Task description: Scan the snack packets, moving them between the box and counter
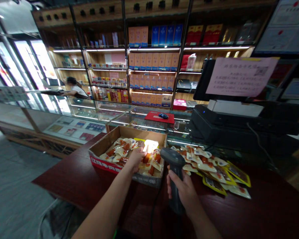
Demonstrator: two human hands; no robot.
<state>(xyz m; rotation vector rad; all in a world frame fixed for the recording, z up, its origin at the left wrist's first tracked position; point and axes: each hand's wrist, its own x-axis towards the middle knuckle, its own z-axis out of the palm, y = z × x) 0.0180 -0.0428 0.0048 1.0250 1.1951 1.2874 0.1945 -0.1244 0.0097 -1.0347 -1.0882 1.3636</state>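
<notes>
My right hand is wrapped round the handle of a dark grey barcode scanner, held upright with its head towards the box. Over an open cardboard box, my left hand is closed at the edge of a clear-and-white snack packet with reddish-brown food inside. Bright light falls on the packet's upper part. Several similar sealed packets lie in the box. To the right of the scanner is a loose pile of such packets, some with yellow edges.
Behind the box runs a glass display counter, with a mouse on a red mat. A monitor with a pink paper sign stands at the right. Shelves of boxed goods line the wall. Another person is at the far left.
</notes>
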